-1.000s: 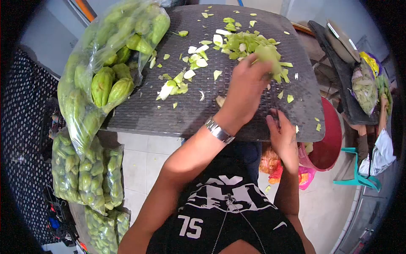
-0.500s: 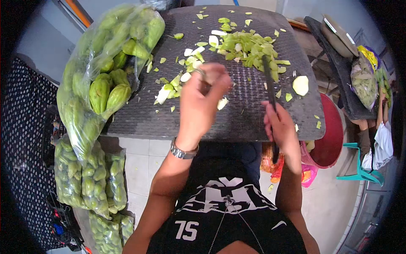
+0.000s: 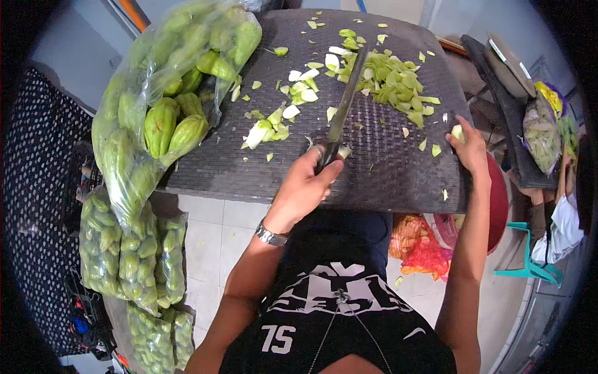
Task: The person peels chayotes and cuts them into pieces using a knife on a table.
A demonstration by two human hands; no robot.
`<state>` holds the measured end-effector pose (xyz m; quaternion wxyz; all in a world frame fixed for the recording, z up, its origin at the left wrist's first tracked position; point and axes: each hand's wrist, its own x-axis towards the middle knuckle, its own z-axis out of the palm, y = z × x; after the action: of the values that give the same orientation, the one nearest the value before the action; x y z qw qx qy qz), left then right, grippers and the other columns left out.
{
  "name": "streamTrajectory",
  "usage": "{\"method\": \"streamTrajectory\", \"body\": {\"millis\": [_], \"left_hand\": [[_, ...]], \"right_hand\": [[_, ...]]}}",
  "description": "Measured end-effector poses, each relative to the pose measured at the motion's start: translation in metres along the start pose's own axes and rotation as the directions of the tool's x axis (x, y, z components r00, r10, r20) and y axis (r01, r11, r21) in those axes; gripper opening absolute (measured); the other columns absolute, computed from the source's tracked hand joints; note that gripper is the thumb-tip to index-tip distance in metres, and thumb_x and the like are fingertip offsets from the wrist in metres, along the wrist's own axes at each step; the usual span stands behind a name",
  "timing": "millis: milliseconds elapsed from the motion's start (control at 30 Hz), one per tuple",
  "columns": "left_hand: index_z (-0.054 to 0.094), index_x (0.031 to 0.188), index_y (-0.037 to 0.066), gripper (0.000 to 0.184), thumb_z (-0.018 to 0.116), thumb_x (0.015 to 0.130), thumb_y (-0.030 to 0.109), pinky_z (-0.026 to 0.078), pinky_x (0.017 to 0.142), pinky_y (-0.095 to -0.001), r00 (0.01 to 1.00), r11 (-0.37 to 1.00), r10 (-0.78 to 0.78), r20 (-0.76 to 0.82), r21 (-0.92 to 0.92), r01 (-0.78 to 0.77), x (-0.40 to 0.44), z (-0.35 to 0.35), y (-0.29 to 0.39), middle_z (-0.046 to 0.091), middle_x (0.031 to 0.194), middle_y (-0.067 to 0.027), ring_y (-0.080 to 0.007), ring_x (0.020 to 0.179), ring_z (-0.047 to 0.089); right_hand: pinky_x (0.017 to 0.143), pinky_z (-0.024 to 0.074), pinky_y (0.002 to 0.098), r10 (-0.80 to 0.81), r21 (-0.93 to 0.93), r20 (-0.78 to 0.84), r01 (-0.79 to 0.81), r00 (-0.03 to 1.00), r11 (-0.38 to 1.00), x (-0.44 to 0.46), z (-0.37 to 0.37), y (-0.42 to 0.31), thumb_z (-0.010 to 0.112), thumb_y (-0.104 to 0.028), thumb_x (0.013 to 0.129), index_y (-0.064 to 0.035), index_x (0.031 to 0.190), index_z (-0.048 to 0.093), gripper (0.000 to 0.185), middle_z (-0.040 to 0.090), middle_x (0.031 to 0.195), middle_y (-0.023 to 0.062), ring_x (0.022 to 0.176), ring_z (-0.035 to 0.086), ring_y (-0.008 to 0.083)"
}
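In the head view, my left hand (image 3: 306, 185) is closed around the black handle of a long knife (image 3: 349, 100), whose blade points away over the table. My right hand (image 3: 470, 148), at the table's right edge, grips a pale piece of chayote (image 3: 458, 133), partly hidden by the fingers. A heap of thin green chayote slices (image 3: 395, 84) lies beyond the knife. Pale chunks and peel scraps (image 3: 268, 129) are scattered left of the blade. A clear plastic bag of whole chayotes (image 3: 163, 128) rests on the table's left side.
The dark woven-top table (image 3: 249, 181) has a rounded right edge. Below it, a red tub (image 3: 496, 209) and an orange net bag (image 3: 414, 240) sit at right. More bags of chayote (image 3: 124, 249) stand at lower left. A teal stool (image 3: 529, 265) and another person's arm (image 3: 565, 171) are far right.
The knife has passed from my right hand to my left. My right hand has moved right and away from me, onto the pale chayote piece at the table's edge.
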<state>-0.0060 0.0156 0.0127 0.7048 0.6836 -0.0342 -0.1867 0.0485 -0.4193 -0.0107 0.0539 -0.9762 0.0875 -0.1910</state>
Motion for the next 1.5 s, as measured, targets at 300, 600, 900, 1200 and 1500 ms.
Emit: {"method": "streamTrajectory", "body": {"millis": [300, 600, 900, 1200, 1500], "left_hand": [[0.062, 0.119, 0.004, 0.019, 0.063, 0.104, 0.016, 0.038, 0.053, -0.0205, 0.998, 0.999, 0.009, 0.057, -0.032, -0.007, -0.005, 0.001, 0.006, 0.053, 0.077, 0.0057, -0.0027, 0.062, 0.047], [0.069, 0.113, 0.002, 0.031, 0.074, 0.095, 0.027, 0.054, 0.072, -0.0381, 0.911, 0.726, 0.344, 0.228, 0.55, -0.412, -0.019, 0.021, 0.022, 0.071, 0.087, -0.0176, -0.0297, 0.078, 0.069], [0.069, 0.102, 0.003, 0.042, 0.072, 0.091, 0.043, 0.057, 0.081, -0.049, 0.687, -0.18, 0.687, -0.237, 0.861, 0.476, -0.042, -0.173, 0.11, 0.07, 0.104, -0.0233, -0.0423, 0.094, 0.069], [0.072, 0.088, 0.003, 0.05, 0.079, 0.081, 0.052, 0.059, 0.062, -0.0441, 0.749, -0.334, 0.599, -0.282, 0.762, 0.554, -0.006, -0.229, 0.116, 0.074, 0.081, -0.016, -0.0341, 0.074, 0.074], [0.068, 0.094, -0.001, 0.057, 0.083, 0.078, 0.051, 0.059, 0.067, -0.0422, 0.67, -0.219, 0.739, -0.076, 0.913, 0.344, 0.004, -0.157, 0.184, 0.072, 0.081, -0.0204, -0.0365, 0.075, 0.073]], "right_hand": [[0.099, 0.0505, 0.0447, 0.159, -0.153, -0.416, -0.241, 0.895, 0.958, -0.025, -0.051, 0.022, 0.08, -0.047, 0.087, -0.0064, 0.132, 0.066, 0.062, 0.068, 0.121, 0.0226, 0.111, 0.065, 0.0406], [0.082, 0.0558, 0.0329, -0.2, 0.861, 0.472, -0.498, 0.858, -0.105, -0.113, -0.025, -0.221, 0.061, -0.021, 0.104, 0.0008, 0.121, 0.06, 0.028, 0.071, 0.104, 0.0106, 0.092, 0.068, 0.0174], [0.058, 0.0464, 0.0259, -0.062, 0.912, 0.411, -0.409, 0.91, 0.037, -0.121, -0.055, -0.182, 0.06, -0.017, 0.103, -0.0001, 0.114, 0.059, 0.021, 0.06, 0.08, 0.0038, 0.065, 0.057, 0.0117], [0.057, 0.0467, 0.0276, -0.118, 0.901, 0.433, -0.429, 0.894, 0.063, -0.132, -0.059, -0.187, 0.062, -0.013, 0.101, -0.0016, 0.103, 0.058, 0.012, 0.062, 0.081, 0.005, 0.063, 0.059, 0.0121], [0.057, 0.0512, 0.0298, -0.014, 0.888, 0.458, -0.458, 0.889, -0.03, -0.126, -0.045, -0.189, 0.055, -0.01, 0.101, 0.0024, 0.111, 0.057, 0.016, 0.067, 0.09, 0.0126, 0.065, 0.063, 0.0151]]}}
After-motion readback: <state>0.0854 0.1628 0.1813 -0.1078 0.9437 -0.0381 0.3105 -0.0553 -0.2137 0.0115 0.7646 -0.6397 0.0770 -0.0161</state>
